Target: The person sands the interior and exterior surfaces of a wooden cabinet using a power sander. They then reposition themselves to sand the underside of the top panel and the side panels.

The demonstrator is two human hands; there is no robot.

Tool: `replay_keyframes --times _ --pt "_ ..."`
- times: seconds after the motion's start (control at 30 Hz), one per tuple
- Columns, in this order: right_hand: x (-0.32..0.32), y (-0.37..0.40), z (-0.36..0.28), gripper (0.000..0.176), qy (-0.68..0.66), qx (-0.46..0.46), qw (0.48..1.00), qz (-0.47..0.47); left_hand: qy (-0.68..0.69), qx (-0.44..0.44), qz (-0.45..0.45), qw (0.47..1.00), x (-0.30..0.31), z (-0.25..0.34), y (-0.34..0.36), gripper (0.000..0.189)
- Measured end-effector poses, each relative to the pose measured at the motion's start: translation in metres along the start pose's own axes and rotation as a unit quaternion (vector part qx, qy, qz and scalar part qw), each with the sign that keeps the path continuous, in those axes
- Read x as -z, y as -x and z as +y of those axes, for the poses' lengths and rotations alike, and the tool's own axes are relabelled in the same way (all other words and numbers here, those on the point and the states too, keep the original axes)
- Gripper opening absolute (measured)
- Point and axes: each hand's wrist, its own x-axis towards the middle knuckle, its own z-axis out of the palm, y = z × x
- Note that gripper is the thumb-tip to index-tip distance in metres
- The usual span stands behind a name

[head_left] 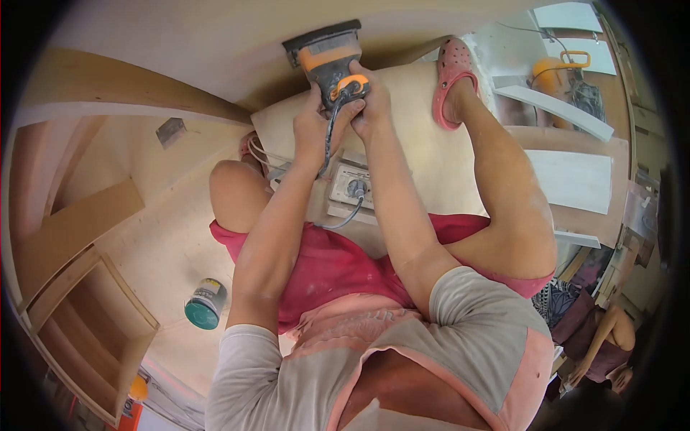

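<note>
An orange and black electric sander (329, 57) is held in both hands, its dark flat pad against the pale panel (215, 43) in front of me. My left hand (310, 128) is closed round the near left side of the sander's body. On the right side, my right hand (374, 100) wraps the body with its thumb near the cord end. A dark power cord (330, 136) runs down from the sander between my forearms. Below the hands, a white power outlet box (349, 185) has a plug in it. The fingers on the sander's far side are hidden.
A tin with a teal lid (203, 313) stands at the left, near an open wooden frame (93, 323). White boards (568, 179) and a yellow-orange tool (550, 75) lie at the right. Another person (600, 345) sits at the lower right. My pink clogs (455, 79) rest by the panel.
</note>
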Motion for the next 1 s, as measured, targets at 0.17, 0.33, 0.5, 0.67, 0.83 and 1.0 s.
replay_keyframes --times 0.17,0.33,0.5,0.67,0.83,1.0 --pt "0.008 -0.004 -0.005 0.027 -0.006 -0.028 0.999 -0.03 0.027 0.008 -0.006 1.0 0.0 0.011 0.0 0.045" --pt "0.008 -0.002 0.0 0.028 0.005 -0.048 0.999 0.003 -0.021 0.058 -0.024 0.998 0.002 -0.007 -0.004 0.038" --pt "-0.032 0.027 0.016 0.045 0.119 0.076 0.989 0.033 0.066 0.006 0.013 0.998 0.03 -0.008 0.012 0.026" --pt "-0.041 0.038 0.03 0.054 0.121 0.047 0.991 0.018 0.12 -0.013 0.032 0.992 0.046 0.0 0.025 0.027" --pt "0.011 -0.014 0.019 0.047 0.025 -0.016 0.999 -0.021 -0.094 -0.004 -0.037 0.995 0.026 0.017 0.009 0.035" --pt "0.004 0.007 -0.043 0.045 0.038 -0.018 0.998 -0.046 0.08 0.036 -0.112 0.99 0.012 0.002 -0.002 0.043"
